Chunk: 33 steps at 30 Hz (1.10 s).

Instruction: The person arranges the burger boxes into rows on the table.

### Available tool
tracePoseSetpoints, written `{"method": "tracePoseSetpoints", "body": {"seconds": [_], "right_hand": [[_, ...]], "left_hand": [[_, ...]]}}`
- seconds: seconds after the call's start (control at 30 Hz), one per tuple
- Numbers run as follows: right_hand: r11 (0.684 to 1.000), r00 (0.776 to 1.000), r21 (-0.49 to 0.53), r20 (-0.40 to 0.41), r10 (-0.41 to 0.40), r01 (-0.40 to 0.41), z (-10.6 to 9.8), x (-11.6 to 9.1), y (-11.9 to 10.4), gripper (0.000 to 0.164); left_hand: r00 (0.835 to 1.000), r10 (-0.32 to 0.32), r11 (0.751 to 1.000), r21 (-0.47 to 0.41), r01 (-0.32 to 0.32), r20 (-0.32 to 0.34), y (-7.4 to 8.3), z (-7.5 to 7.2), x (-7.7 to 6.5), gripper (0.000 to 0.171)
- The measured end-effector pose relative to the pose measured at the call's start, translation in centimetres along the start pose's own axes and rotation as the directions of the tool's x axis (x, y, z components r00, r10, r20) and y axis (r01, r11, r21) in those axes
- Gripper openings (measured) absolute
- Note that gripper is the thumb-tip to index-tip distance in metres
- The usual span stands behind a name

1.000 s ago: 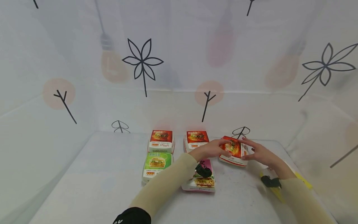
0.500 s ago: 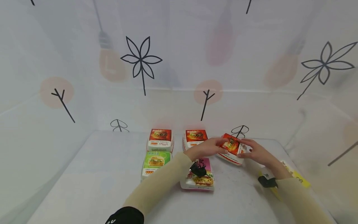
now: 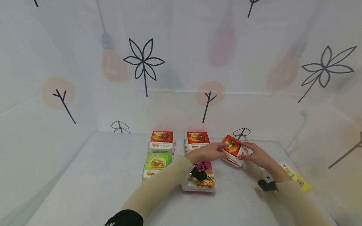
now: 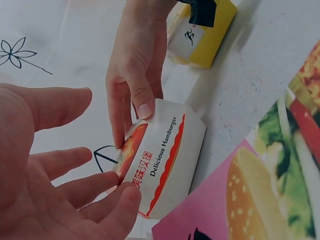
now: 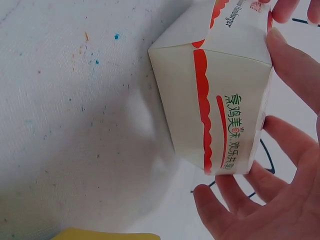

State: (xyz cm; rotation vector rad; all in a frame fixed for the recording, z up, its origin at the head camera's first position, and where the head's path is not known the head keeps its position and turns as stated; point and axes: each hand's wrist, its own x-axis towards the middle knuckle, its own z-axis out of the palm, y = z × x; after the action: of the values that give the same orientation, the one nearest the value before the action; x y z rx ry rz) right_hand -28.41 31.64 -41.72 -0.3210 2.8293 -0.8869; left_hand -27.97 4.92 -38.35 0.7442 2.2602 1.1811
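Note:
A red-and-white hamburger box (image 3: 233, 146) sits askew near the back of the table, between both hands. The right hand (image 3: 259, 157) holds its right end, thumb on the near edge and fingers over the far side, as the right wrist view shows on the white box wall (image 5: 225, 105). At the box's left end is the left hand (image 3: 208, 152), its fingers mostly straight. In the left wrist view the left fingertips (image 4: 131, 197) are at the box's corner, with the thumb (image 4: 65, 102) apart. Whether the box bottom touches the table cannot be told.
Under the left forearm lies a pink burger box (image 3: 205, 182), with a red box (image 3: 197, 137) behind it. Further left, another red box (image 3: 161, 138) stands behind a green one (image 3: 157, 164). Yellow-and-white packaging (image 3: 303, 181) lies by the table's right edge, partly behind the right arm.
The red hamburger box has turned clockwise and shifted slightly left between the hands. Both hands have moved a little left with it. The other boxes stay in place.

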Motion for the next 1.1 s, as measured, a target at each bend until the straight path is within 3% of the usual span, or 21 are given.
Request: {"method": "tracePoseSetpoints", "body": {"seconds": [0.33, 0.63, 0.87, 1.1], "right_hand": [[1.000, 1.000, -0.013, -0.018, 0.006, -0.006, 0.1, -0.8, -0.5, 0.079], [0.999, 0.998, 0.001, -0.044, -0.053, 0.053, 0.1, -1.3, 0.0, 0.074], [1.000, 0.997, -0.007, -0.078, 0.028, -0.029, 0.3, -1.2, -0.7, 0.079], [0.993, 0.987, 0.027, -0.111, 0.115, -0.113, 0.8, -1.4, -2.2, 0.079]], "left_hand": [[0.998, -0.060, 0.998, 0.010, 0.060, -0.031, -0.4, 0.4, 0.5, 0.064], [0.996, -0.061, 0.998, 0.010, 0.062, -0.057, -0.5, 0.6, 1.2, 0.064], [0.993, -0.054, 0.998, -0.034, 0.050, -0.103, -0.9, 0.7, 1.8, 0.065], [0.987, -0.097, 0.991, -0.100, 0.085, -0.125, -1.2, 0.6, 1.9, 0.068]]}}
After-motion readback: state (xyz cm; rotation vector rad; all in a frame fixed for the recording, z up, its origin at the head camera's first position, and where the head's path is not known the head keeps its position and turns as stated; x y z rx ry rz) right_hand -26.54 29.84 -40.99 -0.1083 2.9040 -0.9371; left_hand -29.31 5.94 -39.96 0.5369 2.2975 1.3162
